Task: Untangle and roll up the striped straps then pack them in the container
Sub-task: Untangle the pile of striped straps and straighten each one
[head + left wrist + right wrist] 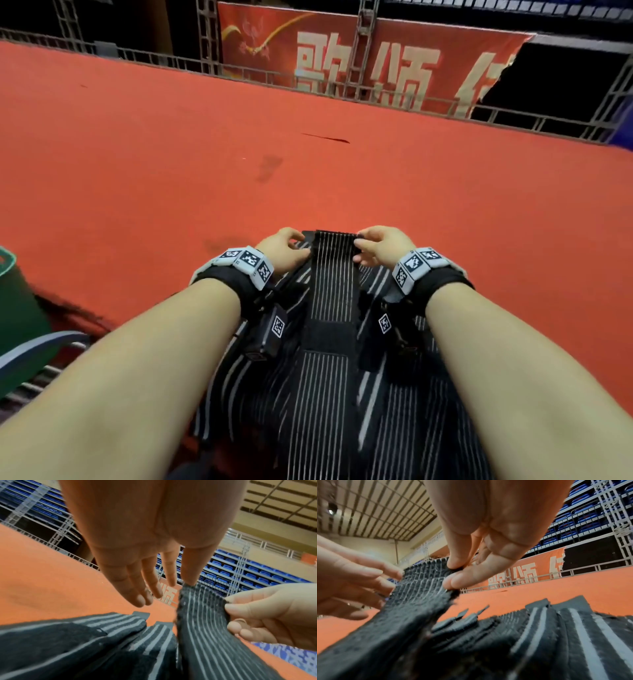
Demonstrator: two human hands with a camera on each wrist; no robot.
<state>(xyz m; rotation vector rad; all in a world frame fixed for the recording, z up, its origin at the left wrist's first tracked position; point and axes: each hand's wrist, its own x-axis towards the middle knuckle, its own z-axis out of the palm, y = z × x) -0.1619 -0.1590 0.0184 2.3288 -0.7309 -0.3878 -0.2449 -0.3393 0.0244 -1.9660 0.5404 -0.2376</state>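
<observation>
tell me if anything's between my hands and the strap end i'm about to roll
Nothing visible. The left hand and right hand already pinch the two corners of the strap end, lifted above the pile of straps.

My forearms cover much of the strap pile; the green bin is cut off at left.

Black straps w/ white stripes; orange-red carpet.
</observation>
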